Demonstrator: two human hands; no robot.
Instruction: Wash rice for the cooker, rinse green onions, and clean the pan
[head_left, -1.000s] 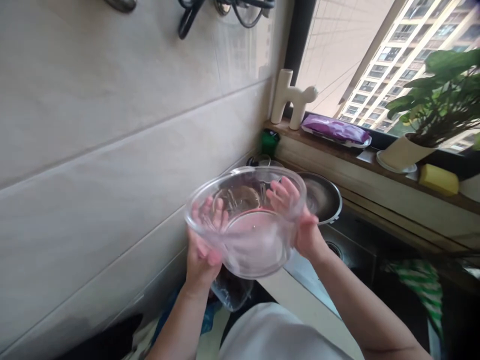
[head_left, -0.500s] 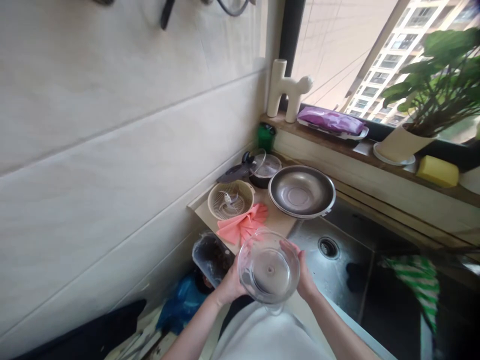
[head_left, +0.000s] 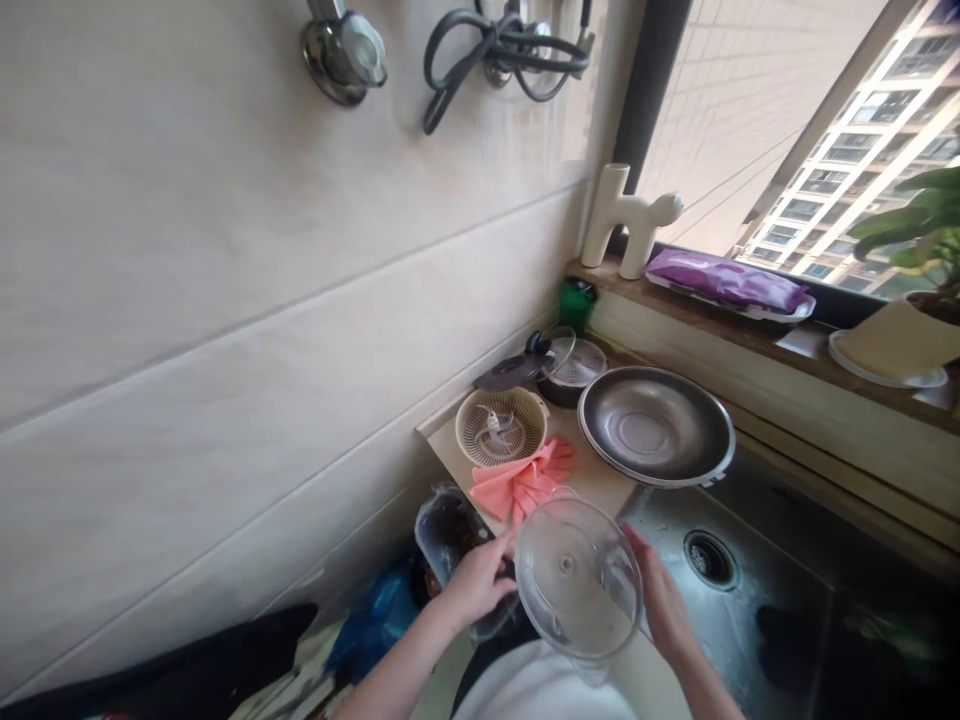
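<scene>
A clear round bowl (head_left: 576,605) with a small pin at its centre is held up over the counter's front edge, between my two hands. My right hand (head_left: 664,595) grips its right side, with the fingers partly behind the wall. My left hand (head_left: 480,582) is at the bowl's left edge, its thumb and fingers apart. Its fingertips are at the rim, and I cannot tell whether they touch. Just behind the bowl lies a pink rubber glove (head_left: 517,480). Further back, a beige colander (head_left: 480,440) contains a chopper blade (head_left: 493,428).
A large metal basin (head_left: 649,430) stands at the sink's left back corner. The steel sink (head_left: 667,535) with its drain is to the right. Below left is a lined bin (head_left: 442,520). Lids and a dark pan (head_left: 574,375) sit in the corner. A purple pack (head_left: 727,280) lies on the sill.
My view has tilted up and to the left, showing the wall valve and hose. The bowl has turned, its handle now low and slightly right. My left hand has loosened from the bowl's side.
</scene>
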